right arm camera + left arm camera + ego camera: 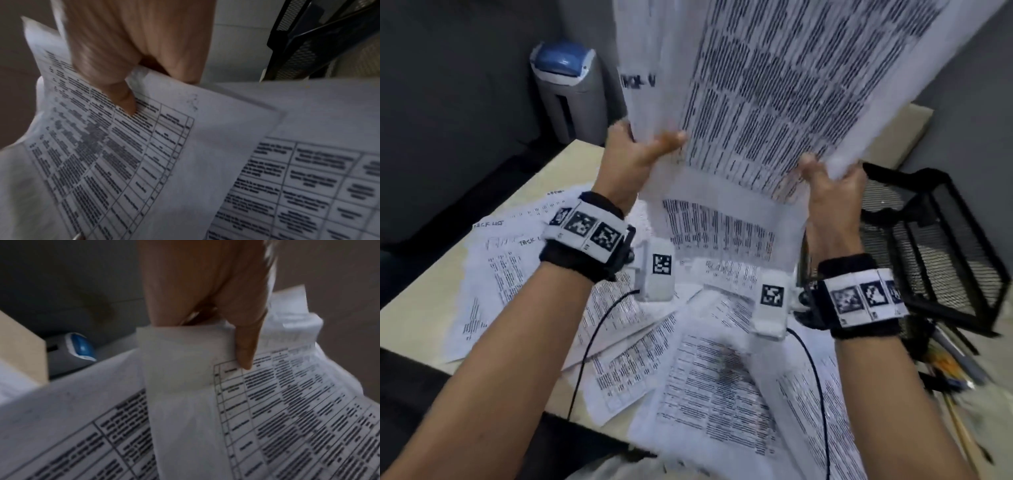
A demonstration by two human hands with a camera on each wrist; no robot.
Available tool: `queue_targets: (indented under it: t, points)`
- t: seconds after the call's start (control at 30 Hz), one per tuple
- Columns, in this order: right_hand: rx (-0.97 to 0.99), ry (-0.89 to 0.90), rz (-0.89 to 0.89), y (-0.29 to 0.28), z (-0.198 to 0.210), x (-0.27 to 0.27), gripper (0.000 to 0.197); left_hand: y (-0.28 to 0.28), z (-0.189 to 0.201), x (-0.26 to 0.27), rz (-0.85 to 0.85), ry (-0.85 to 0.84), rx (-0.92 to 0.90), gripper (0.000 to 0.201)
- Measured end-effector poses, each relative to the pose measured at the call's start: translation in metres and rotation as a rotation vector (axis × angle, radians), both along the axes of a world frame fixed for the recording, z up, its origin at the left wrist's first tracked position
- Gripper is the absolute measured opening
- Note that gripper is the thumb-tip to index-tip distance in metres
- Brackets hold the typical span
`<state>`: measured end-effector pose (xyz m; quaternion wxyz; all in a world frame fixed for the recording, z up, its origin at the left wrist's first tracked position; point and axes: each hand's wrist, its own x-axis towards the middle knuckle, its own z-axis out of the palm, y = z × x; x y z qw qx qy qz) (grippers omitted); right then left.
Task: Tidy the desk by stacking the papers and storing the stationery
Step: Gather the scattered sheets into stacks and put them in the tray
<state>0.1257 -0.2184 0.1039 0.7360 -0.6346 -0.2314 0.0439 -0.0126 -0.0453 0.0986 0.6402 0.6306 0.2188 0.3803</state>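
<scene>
Both hands hold up a bundle of printed papers (774,85) above the desk, sheets fanned and blurred. My left hand (643,147) pinches the bundle's lower left edge, thumb on the printed face; the same left hand (207,305) and its thumb on the papers (277,402) show in the left wrist view. My right hand (832,178) grips the lower right corner; the right wrist view has that right hand (133,56) with its thumb pressed on a table-printed sheet (123,154). Several loose sheets (705,370) lie scattered on the desk below.
A black mesh organiser (935,240) stands at the right of the beige desk (424,308), with pens and pencils (955,363) lying in front of it. A grey bin with a blue lid (568,89) stands on the floor beyond the desk. Cables run from the wrist cameras.
</scene>
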Motion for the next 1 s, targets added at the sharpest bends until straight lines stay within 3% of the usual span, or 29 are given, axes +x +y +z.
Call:
queue_targets:
  t: [0.07, 0.17, 0.2, 0.37, 0.5, 0.6, 0.73, 0.9, 1.0]
  points:
    - [-0.02, 0.0, 0.01, -0.004, 0.005, 0.002, 0.027, -0.001, 0.013, 0.003, -0.039, -0.047, 0.059, 0.039]
    - [-0.015, 0.035, 0.068, -0.011, 0.001, -0.001, 0.064, -0.001, 0.004, -0.001, -0.116, -0.028, 0.035, 0.074]
    - [0.003, 0.047, 0.089, -0.014, -0.004, -0.002, 0.066, -0.002, -0.003, -0.003, -0.125, -0.004, 0.02, 0.083]
    - [-0.07, -0.004, 0.089, -0.017, -0.037, -0.013, 0.023, -0.011, -0.039, -0.006, -0.162, 0.079, -0.045, 0.064]
    - [-0.244, 0.146, 0.099, -0.01, -0.07, -0.015, 0.028, -0.021, -0.071, -0.004, -0.18, 0.228, -0.04, 0.087]
    - [-0.296, 0.228, 0.091, -0.01, -0.082, -0.018, 0.021, -0.032, -0.081, -0.002, -0.151, 0.328, -0.026, 0.055]
    - [-0.193, 0.187, 0.05, -0.023, -0.06, -0.01, 0.019, -0.043, -0.045, 0.012, -0.055, 0.256, 0.09, 0.014]
    - [-0.283, 0.03, 0.031, -0.068, -0.044, 0.008, 0.019, -0.058, 0.031, 0.053, -0.058, -0.066, 0.036, 0.02]
    - [-0.297, -0.069, -0.142, -0.106, -0.032, 0.03, 0.032, -0.081, 0.057, 0.099, -0.099, -0.111, -0.012, 0.015]
